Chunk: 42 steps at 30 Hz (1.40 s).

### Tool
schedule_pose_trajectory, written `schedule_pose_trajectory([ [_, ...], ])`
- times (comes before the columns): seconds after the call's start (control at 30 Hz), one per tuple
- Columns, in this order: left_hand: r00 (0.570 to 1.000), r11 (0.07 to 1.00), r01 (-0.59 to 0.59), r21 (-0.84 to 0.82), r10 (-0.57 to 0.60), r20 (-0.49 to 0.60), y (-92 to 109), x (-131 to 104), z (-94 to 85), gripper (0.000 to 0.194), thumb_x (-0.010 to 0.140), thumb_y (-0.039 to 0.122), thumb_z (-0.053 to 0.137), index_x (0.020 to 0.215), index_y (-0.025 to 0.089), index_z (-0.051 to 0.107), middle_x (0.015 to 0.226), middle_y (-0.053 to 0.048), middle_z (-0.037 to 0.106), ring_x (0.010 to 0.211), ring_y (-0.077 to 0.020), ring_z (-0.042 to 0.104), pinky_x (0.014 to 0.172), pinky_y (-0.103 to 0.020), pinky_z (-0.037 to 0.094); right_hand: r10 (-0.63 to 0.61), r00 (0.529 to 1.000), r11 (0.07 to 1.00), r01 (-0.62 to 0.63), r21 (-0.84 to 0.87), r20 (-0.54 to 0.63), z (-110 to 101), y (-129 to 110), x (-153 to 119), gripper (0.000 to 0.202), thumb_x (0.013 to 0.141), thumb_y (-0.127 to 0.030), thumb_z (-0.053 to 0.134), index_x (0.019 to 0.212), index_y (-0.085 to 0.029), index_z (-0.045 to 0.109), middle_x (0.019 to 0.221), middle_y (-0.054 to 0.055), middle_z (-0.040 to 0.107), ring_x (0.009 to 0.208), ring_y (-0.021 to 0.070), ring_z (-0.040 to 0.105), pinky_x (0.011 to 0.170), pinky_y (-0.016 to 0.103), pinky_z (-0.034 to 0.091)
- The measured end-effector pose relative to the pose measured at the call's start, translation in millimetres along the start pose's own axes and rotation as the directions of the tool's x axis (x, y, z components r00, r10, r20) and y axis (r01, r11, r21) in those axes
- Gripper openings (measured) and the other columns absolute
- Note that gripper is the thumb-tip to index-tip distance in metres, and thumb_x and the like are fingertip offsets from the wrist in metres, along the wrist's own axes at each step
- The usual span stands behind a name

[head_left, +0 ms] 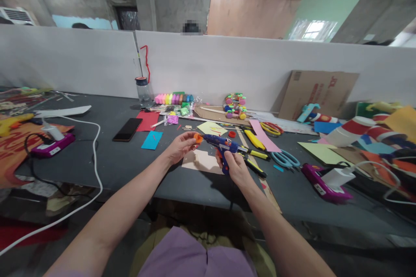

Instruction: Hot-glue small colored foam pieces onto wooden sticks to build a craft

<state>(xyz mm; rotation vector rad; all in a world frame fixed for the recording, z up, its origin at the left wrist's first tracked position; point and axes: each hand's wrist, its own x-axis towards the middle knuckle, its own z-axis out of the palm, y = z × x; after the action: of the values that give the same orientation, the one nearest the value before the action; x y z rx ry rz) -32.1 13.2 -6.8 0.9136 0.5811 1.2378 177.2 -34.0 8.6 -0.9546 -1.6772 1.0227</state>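
My right hand point(234, 165) grips the handle of a blue glue gun point(224, 143), its nozzle pointing left. Between the fingertips of my left hand point(182, 147) is a small orange ring-shaped piece point(197, 139). The nozzle tip is at the edge of this piece; whether they touch I cannot tell. Below both hands lies a sheet of pale card point(204, 164) with a few small sticks on it. Just beyond the glue gun, a small red ring point(232, 134) sits on the table near a pale yellow paper point(211, 128).
Right of the gun lie a yellow utility knife point(254, 138), blue-handled scissors point(285, 159) and a purple power strip point(326, 184). On the left are a black phone point(128, 130), blue paper point(152, 140) and another power strip point(53, 145). A jar point(143, 91) stands by the white partition point(208, 65).
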Motion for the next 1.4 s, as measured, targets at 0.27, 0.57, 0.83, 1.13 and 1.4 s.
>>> schedule_pose_trajectory([
  [0.27,0.994,0.983,-0.108,0.146,0.109,0.002,1.9,-0.2,0.4,0.039,0.062,0.023,0.080,0.097,0.017,0.065,0.093,-0.003,0.064,0.075,-0.0113,0.059,0.066,-0.024,0.044,0.036,0.998,0.999,-0.035,0.021,-0.059,-3.4,1.2,0.4,0.042,0.088,-0.058,0.035,0.074,-0.022,0.053,0.061,0.002,0.051,0.053,0.0156,0.044,0.050,0.030,0.035],
  [0.57,0.981,0.938,-0.185,0.292,0.195,-0.003,5.3,-0.2,-0.6,0.038,0.062,0.023,0.077,0.096,0.017,0.062,0.092,-0.003,0.064,0.081,-0.0144,0.060,0.071,-0.027,0.043,0.058,0.998,0.998,-0.057,0.029,-0.037,-2.1,-4.3,-1.3,0.040,0.087,-0.058,0.039,0.071,-0.022,0.049,0.061,0.002,0.052,0.052,0.0152,0.044,0.050,0.029,0.034],
  [0.83,0.979,0.935,-0.198,0.294,0.206,0.003,3.5,-0.2,-0.1,0.038,0.063,0.023,0.077,0.098,0.017,0.062,0.095,-0.004,0.063,0.081,-0.0148,0.059,0.069,-0.026,0.043,0.028,1.000,1.000,-0.028,0.002,0.000,-0.9,-10.0,-1.5,0.040,0.087,-0.056,0.036,0.071,-0.023,0.049,0.060,0.001,0.050,0.052,0.0149,0.043,0.050,0.029,0.035],
  [1.13,0.981,0.956,-0.182,0.228,0.191,-0.018,3.5,0.7,0.3,0.039,0.059,0.021,0.079,0.095,0.017,0.062,0.097,-0.003,0.063,0.083,-0.0141,0.060,0.075,-0.028,0.045,0.029,0.999,0.999,-0.028,-0.017,0.023,-1.1,-7.7,-1.5,0.040,0.087,-0.057,0.034,0.072,-0.023,0.049,0.058,0.000,0.048,0.052,0.0160,0.043,0.051,0.030,0.035],
  [1.4,0.980,0.956,-0.194,0.219,0.198,0.001,0.8,2.4,-3.4,0.038,0.061,0.020,0.078,0.096,0.018,0.062,0.098,-0.003,0.063,0.085,-0.0139,0.060,0.078,-0.029,0.045,0.030,0.999,0.999,-0.030,-0.013,0.031,-1.4,-8.5,-2.0,0.038,0.089,-0.054,0.034,0.074,-0.023,0.050,0.058,0.000,0.049,0.052,0.0162,0.043,0.052,0.030,0.035],
])
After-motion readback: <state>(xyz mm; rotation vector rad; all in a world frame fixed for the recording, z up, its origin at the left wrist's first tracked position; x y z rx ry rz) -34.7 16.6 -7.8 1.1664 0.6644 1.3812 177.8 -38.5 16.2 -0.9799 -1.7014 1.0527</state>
